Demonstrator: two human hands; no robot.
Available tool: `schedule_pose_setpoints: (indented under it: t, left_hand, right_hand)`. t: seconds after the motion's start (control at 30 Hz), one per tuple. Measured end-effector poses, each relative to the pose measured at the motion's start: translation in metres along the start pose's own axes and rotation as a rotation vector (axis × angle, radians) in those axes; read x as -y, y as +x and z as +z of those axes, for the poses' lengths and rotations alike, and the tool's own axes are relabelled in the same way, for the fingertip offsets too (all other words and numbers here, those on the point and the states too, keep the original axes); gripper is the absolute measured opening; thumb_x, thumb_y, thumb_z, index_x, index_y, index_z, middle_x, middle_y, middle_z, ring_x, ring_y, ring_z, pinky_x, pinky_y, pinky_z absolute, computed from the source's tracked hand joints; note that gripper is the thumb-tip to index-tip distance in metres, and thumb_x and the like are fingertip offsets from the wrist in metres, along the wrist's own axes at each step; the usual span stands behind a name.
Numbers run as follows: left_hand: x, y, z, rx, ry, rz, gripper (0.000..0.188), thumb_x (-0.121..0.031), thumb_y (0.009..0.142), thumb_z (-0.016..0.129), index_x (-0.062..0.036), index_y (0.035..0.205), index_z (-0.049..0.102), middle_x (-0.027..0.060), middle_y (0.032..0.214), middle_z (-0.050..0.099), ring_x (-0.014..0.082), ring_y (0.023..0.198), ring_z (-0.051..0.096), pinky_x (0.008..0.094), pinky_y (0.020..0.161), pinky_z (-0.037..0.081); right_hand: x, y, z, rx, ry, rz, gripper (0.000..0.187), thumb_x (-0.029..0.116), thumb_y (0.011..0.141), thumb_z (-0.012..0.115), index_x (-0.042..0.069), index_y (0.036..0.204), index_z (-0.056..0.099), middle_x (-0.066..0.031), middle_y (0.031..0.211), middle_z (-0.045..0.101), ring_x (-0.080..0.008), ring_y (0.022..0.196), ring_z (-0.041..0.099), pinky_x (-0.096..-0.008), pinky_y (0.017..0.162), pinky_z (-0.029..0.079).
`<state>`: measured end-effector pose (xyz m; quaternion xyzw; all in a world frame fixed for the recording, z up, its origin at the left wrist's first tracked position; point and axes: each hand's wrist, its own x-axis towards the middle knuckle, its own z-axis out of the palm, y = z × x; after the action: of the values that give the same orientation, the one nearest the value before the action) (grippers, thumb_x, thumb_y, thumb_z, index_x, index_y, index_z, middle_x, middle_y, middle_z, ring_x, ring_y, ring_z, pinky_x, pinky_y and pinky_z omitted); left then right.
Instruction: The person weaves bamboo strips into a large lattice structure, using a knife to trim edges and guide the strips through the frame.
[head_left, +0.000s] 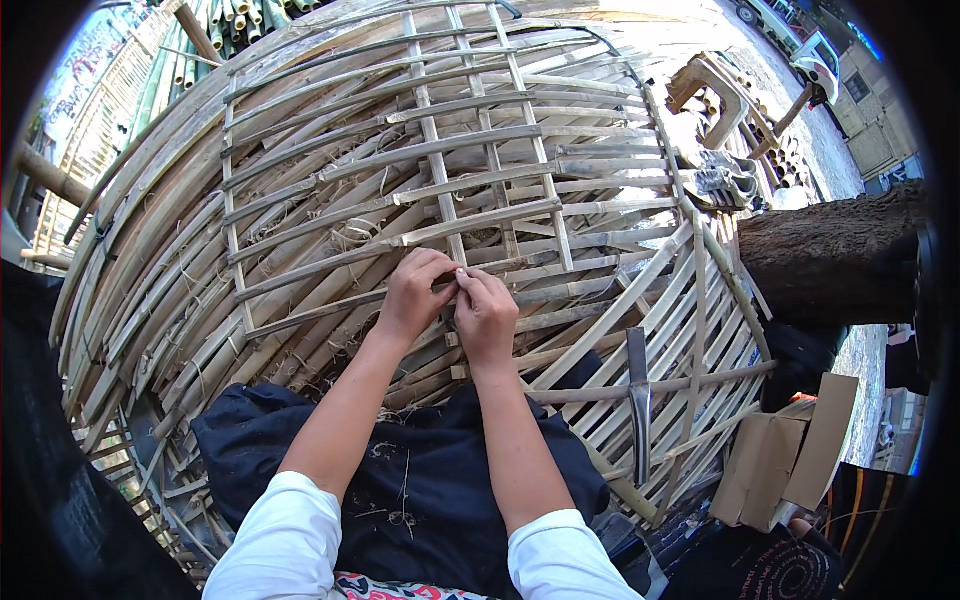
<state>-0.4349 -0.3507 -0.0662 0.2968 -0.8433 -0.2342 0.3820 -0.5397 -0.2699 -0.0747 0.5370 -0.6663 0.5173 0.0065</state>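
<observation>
My left hand and my right hand meet fingertip to fingertip, both closed in a pinch. What lies between the fingers is too small to make out. They are at the near edge of a bamboo lattice, where an upright slat runs down to meet the nearest cross strip. Crossed flat strips form the lattice, which rests on a heap of split bamboo. Dark cloth with bits of straw covers my lap under my forearms.
To the right, a long dark-bladed tool lies on more bamboo slats. Beyond it are an opened cardboard box and a thick log. Bamboo poles are stacked at the far left, and vehicles stand far right.
</observation>
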Motion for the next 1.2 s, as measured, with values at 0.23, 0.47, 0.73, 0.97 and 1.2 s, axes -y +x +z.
schedule_pose_setpoints:
  t: [0.23, 0.47, 0.73, 0.97, 1.2]
  left_hand:
    - [0.004, -0.001, 0.006, -0.024, -0.054, 0.016, 0.015, -0.001, 0.070, 0.075, -0.0007, 0.083, 0.067, 0.0112, 0.087, 0.066, 0.0283, 0.084, 0.063, 0.0363, 0.074, 0.052]
    - [0.007, -0.001, 0.011, -0.071, -0.044, 0.007, 0.013, -0.002, 0.070, 0.075, -0.0010, 0.080, 0.067, 0.0102, 0.078, 0.061, 0.0276, 0.076, 0.060, 0.0363, 0.069, 0.050]
    - [0.009, -0.002, 0.013, -0.069, -0.086, 0.007, 0.015, -0.012, 0.074, 0.080, -0.0035, 0.074, 0.068, 0.0072, 0.065, 0.055, 0.0230, 0.060, 0.054, 0.0351, 0.058, 0.044]
    - [0.011, -0.004, 0.003, -0.056, 0.004, 0.031, 0.014, -0.013, 0.074, 0.080, -0.0056, 0.075, 0.068, 0.0061, 0.066, 0.056, 0.0243, 0.061, 0.054, 0.0352, 0.059, 0.044]
    - [0.005, 0.004, 0.015, -0.037, -0.060, 0.051, 0.012, -0.013, 0.076, 0.079, -0.0056, 0.078, 0.069, 0.0060, 0.069, 0.058, 0.0230, 0.062, 0.054, 0.0342, 0.057, 0.044]
  right_hand:
    - [0.000, 0.000, -0.002, 0.001, -0.012, 0.003, 0.022, -0.003, 0.077, 0.065, 0.001, 0.098, 0.070, -0.0126, 0.096, 0.067, -0.0298, 0.087, 0.065, -0.0387, 0.077, 0.053]
    - [0.002, -0.001, -0.002, 0.003, -0.050, 0.005, 0.023, -0.002, 0.076, 0.065, 0.002, 0.098, 0.071, -0.0115, 0.099, 0.067, -0.0294, 0.090, 0.064, -0.0392, 0.077, 0.053]
    - [0.019, 0.012, -0.026, -0.043, -0.042, 0.140, 0.037, -0.003, 0.077, 0.061, 0.004, 0.112, 0.065, -0.0138, 0.103, 0.065, -0.0276, 0.084, 0.063, -0.0356, 0.075, 0.053]
    - [0.041, -0.006, -0.190, -0.272, 0.075, 0.352, 0.042, -0.002, 0.084, 0.060, -0.002, 0.126, 0.053, -0.0144, 0.110, 0.062, -0.0157, 0.092, 0.060, -0.0287, 0.080, 0.050]
    - [-0.026, -0.153, -0.313, 0.110, -0.654, 0.754, 0.061, 0.016, 0.075, 0.077, 0.001, 0.128, 0.051, -0.0179, 0.112, 0.058, -0.0317, 0.103, 0.057, -0.0417, 0.090, 0.045]
